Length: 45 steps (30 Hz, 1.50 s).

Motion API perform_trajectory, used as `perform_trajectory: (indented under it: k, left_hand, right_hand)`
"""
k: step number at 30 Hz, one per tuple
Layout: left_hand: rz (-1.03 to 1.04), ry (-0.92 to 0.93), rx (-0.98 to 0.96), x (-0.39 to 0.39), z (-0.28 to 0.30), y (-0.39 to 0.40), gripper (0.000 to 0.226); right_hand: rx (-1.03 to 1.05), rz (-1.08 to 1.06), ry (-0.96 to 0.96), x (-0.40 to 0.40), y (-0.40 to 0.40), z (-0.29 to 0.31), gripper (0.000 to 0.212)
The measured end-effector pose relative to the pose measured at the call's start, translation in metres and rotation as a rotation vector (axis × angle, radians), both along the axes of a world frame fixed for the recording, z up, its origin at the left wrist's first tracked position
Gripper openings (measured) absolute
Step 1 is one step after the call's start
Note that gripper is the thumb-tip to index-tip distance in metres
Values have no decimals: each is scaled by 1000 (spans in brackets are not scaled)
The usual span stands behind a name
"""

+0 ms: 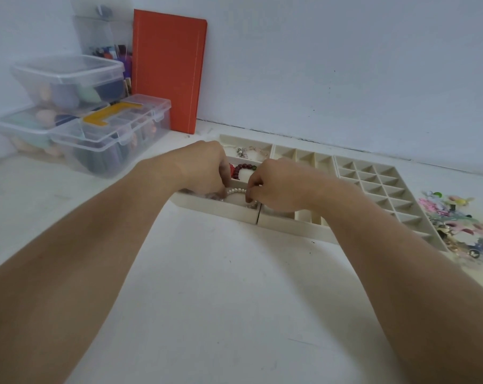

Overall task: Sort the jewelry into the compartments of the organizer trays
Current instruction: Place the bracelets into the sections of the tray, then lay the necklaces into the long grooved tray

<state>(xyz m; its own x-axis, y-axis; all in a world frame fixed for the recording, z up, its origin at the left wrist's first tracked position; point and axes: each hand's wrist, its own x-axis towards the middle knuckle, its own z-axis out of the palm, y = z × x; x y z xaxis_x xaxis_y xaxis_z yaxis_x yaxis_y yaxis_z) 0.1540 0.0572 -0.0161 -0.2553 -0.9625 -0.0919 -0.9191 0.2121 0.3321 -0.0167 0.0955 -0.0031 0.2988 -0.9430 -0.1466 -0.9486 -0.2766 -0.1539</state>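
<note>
Three beige organizer trays sit side by side on the white table [207, 286], running left to right along the wall. The left tray [215, 207] has a few large compartments, the middle tray [298, 159] has long narrow slots, and the right tray [379, 187] is a grid of many small square cells.

Two hands work over the left tray's nearest compartment. The left hand [204, 167] and the right hand [273, 187] each have their fingers curled down onto a white pearl bracelet [236, 191], pinching it at opposite ends. The visible stretch of pearls runs left to right between the hands, with its right end curving down toward the tray's front wall; the rest is hidden under the fingers.

One dark red bead bracelet [241, 170] lies in the compartment behind, beside a red piece [233, 170]. The farthest compartment holds a small tangle of pale jewelry [248, 152], too blurred to count.

A loose pile of mixed jewelry [456, 225] lies on the table just right of the right tray. Three clear plastic boxes [110, 134] are stacked at far left, with one orange book [167, 79] leaning upright against the wall.
</note>
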Motion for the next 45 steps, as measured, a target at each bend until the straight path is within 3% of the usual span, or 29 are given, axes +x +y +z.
perform_trajectory:
  k: [13, 20, 32, 40, 45]
  left_hand:
    - [19, 9, -39, 0, -4, -2, 13]
    - [69, 114, -172, 5, -1, -6, 14]
    - [65, 74, -176, 5, -3, -6, 12]
    - [76, 250, -281, -16, 18, 15, 5]
    - [15, 267, -234, -65, 21, 26, 5]
  right_hand:
    - [25, 60, -15, -1, 0, -1, 22]
    - [-186, -74, -57, -6, -5, -5, 19]
    - [-201, -114, 1, -11, -13, -10, 23]
    - [-254, -205, -302, -54, 1, 36, 19]
    - [-277, -284, -353, -120, 18, 51, 13]
